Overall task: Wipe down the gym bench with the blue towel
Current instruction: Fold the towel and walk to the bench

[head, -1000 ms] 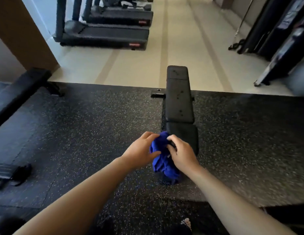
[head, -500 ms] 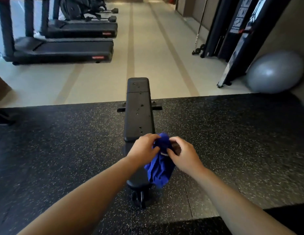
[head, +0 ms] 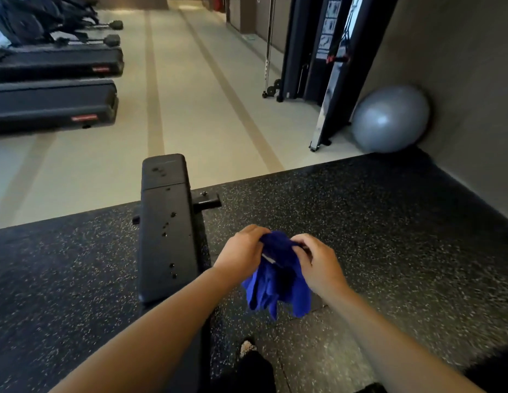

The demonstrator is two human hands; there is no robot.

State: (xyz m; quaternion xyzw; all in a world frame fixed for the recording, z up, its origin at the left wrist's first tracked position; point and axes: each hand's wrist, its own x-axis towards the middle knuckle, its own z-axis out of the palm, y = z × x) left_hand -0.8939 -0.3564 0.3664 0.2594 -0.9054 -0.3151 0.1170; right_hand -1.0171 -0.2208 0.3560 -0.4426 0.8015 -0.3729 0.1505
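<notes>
A black padded gym bench (head: 167, 222) runs away from me at centre left, with several dark droplets on its pad. The blue towel (head: 277, 282) hangs bunched in the air to the right of the bench, over the floor. My left hand (head: 241, 256) grips the towel's top from the left. My right hand (head: 318, 265) grips it from the right. Both hands are apart from the bench.
Black speckled rubber flooring (head: 389, 236) surrounds the bench. Two treadmills (head: 54, 106) stand at the far left. A grey exercise ball (head: 390, 119) rests against the right wall beside a black cable machine frame (head: 326, 69). My shoe (head: 247, 347) shows below.
The view has swung right, so the bench now lies left of my hands instead of under them. Both hands still hold the towel, now off to the bench's right side.
</notes>
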